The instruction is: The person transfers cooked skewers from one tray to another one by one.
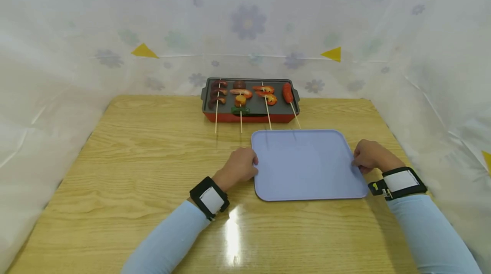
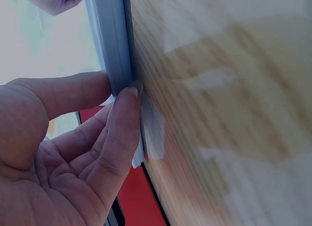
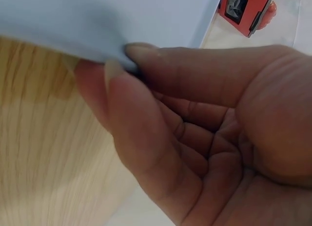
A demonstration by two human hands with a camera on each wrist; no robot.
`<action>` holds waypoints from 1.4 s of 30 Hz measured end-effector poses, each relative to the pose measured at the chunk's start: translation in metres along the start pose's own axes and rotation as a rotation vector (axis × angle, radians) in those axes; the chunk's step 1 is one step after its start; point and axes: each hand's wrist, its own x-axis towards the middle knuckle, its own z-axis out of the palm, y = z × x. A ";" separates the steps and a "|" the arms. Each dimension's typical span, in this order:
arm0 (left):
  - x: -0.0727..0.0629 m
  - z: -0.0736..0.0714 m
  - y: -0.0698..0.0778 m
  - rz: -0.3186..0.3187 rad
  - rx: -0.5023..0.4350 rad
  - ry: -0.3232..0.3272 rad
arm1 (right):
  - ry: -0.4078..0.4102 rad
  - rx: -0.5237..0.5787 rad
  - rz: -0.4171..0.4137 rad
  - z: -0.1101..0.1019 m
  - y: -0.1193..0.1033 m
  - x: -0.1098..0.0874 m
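Observation:
A light blue rectangular tray (image 1: 307,167) lies at the right of the wooden table, in front of the grill. My left hand (image 1: 239,165) pinches its left rim (image 2: 117,46) between thumb and fingers, the fingertips at the underside. On the opposite side my right hand (image 1: 370,157) pinches the right edge, thumb on top and fingers beneath, as the right wrist view shows with the tray (image 3: 107,26) at the top. Nothing lies on the tray.
Behind the tray stands a red and black tabletop grill (image 1: 249,118). It bears mushroom slices (image 1: 219,91), a mixed vegetable skewer (image 1: 240,100), a shrimp skewer (image 1: 268,98) and a sausage skewer (image 1: 287,93). Their sticks jut toward the tray. A flowered curtain (image 1: 245,22) encloses the table (image 1: 145,159).

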 end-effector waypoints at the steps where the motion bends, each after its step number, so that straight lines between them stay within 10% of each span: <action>1: 0.000 0.000 0.000 -0.004 -0.003 -0.002 | -0.003 0.007 -0.001 0.000 0.000 0.000; 42: -0.018 -0.011 -0.024 -0.068 -0.057 0.025 | -0.022 0.056 -0.073 0.008 -0.024 0.003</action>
